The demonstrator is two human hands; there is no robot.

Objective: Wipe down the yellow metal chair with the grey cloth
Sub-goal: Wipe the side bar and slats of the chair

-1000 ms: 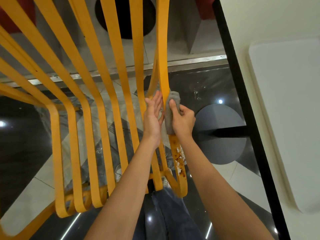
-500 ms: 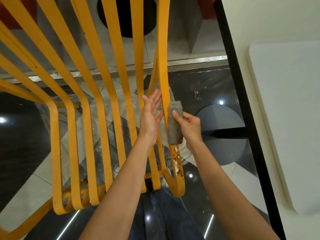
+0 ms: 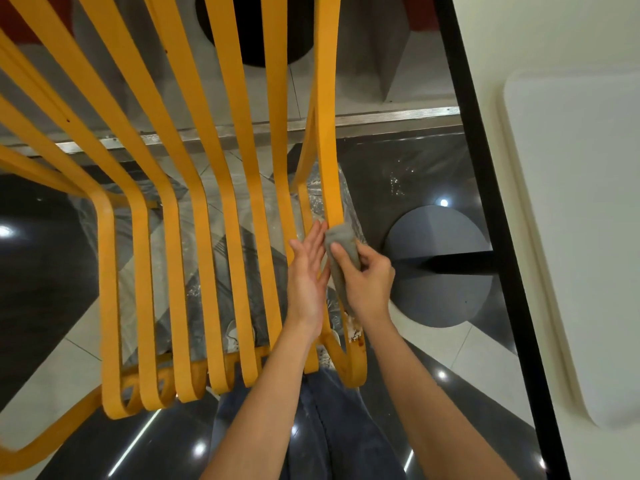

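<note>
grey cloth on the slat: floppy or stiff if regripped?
Probably floppy: the grey cloth bunches and folds around the yellow slat under the right hand. Likely light, since fingertips alone hold it. Probably not slippery; its surface looks matte.

chair point(image 3: 225, 209) slats cut off at top, rightmost slat hidden under grey cloth point(image 3: 343, 251)

Nothing readable here

Looked all over and there's no text, label, brand, number or sign anywhere: the yellow chair slats point(image 3: 242, 216) around the fingers are plain paint, the grey cloth point(image 3: 341, 244) under the fingertips has no tag or print showing, and the white surface point(image 3: 571, 202) off to the side carries no marking.
</note>
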